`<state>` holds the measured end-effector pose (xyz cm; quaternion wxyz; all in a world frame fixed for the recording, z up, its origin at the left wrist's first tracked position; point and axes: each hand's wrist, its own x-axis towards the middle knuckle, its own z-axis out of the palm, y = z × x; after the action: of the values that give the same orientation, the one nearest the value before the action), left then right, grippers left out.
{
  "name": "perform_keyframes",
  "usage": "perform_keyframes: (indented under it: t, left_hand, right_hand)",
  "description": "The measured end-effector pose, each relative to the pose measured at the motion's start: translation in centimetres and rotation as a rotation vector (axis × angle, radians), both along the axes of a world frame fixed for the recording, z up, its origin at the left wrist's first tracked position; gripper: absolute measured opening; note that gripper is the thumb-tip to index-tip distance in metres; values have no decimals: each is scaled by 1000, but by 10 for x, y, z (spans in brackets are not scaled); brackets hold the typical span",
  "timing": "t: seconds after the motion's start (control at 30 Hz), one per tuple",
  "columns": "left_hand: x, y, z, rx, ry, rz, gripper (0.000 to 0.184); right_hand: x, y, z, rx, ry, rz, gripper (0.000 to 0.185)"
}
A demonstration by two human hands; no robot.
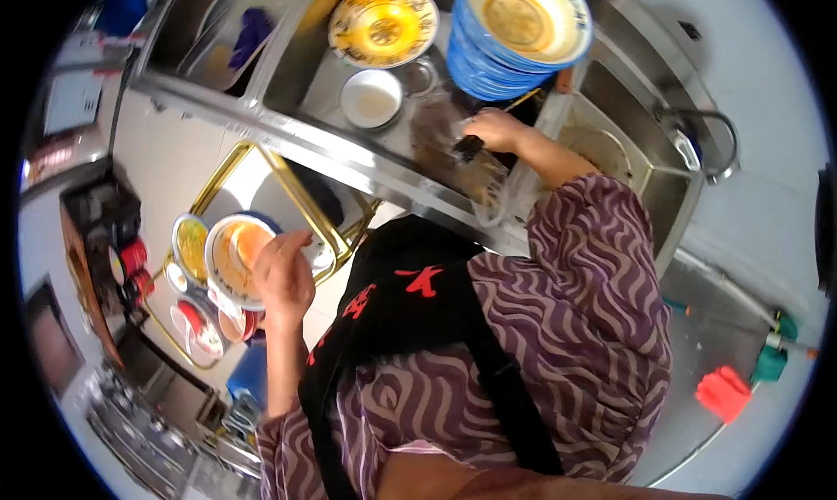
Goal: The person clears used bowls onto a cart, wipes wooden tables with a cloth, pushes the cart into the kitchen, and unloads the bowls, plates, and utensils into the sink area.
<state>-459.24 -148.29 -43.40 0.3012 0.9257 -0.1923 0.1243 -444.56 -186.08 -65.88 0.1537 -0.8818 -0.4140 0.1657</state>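
My right hand is closed on a small black object above the sink counter; its kind is unclear. Clear plastic, possibly a bag, hangs below that hand. Beside it rises a tall stack of blue bowls, the top one stained orange inside. A patterned plate with yellow-orange residue and a small white bowl are farther left. My left hand is at the right rim of a soiled bowl and seems to grip it. Orange residue coats the inside of that bowl.
A gold-framed cart carries several used dishes, including a bowl of yellow leftovers. A sink basin with purple cloth is at upper left. A faucet stands at right. A red glove-like item lies lower right.
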Motion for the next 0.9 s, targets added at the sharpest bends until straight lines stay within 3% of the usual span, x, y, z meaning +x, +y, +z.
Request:
perform_keyframes:
  t: [0.17, 0.33, 0.37, 0.47, 0.5, 0.57, 0.6, 0.63, 0.67, 0.7, 0.8, 0.9]
  left_hand:
    - [-4, -4, -5, 3, -17, -3, 34]
    - [-11, -21, -9, -3, 14, 17, 32]
    - [-12, -21, -11, 6, 15, 15, 31]
    - [-13, -14, -19, 26, 39, -39, 31]
    - [-24, -17, -17, 56, 65, -11, 31]
    - [-33, -28, -14, 54, 89, -3, 32]
    - [-32, -40, -9, 44, 93, 0, 32]
    - [-34, -49, -20, -23, 43, -4, 34]
    - [-38, -59, -15, -54, 72, -10, 36]
    - [-37, -67, -19, -69, 82, -44, 34]
    - [-41, -78, -22, -124, -31, -20, 33]
    - [-45, -67, -25, -161, -69, -33, 34]
  right_hand:
    - [2, -29, -36, -272, 70, 96, 23]
    - [-6, -13, 0, -388, 178, 172, 22]
    - [-8, -12, -12, -313, 153, 212, 22]
    - [-19, -19, -43, -471, 156, 213, 16]
    - [-15, -43, -87, -286, 121, 127, 11]
    - [-8, -77, -68, -676, -69, 112, 20]
    - [-8, -82, -28, -752, 46, -30, 26]
    - [-6, -95, -27, -654, 164, -559, 33]
    - [-5, -92, -5, -834, 161, -234, 39]
    - [-16, -114, -13, -884, 13, -152, 43]
    - [-24, -105, 13, -948, 64, -124, 46]
    - [-12, -115, 0, -1083, 108, -131, 42]
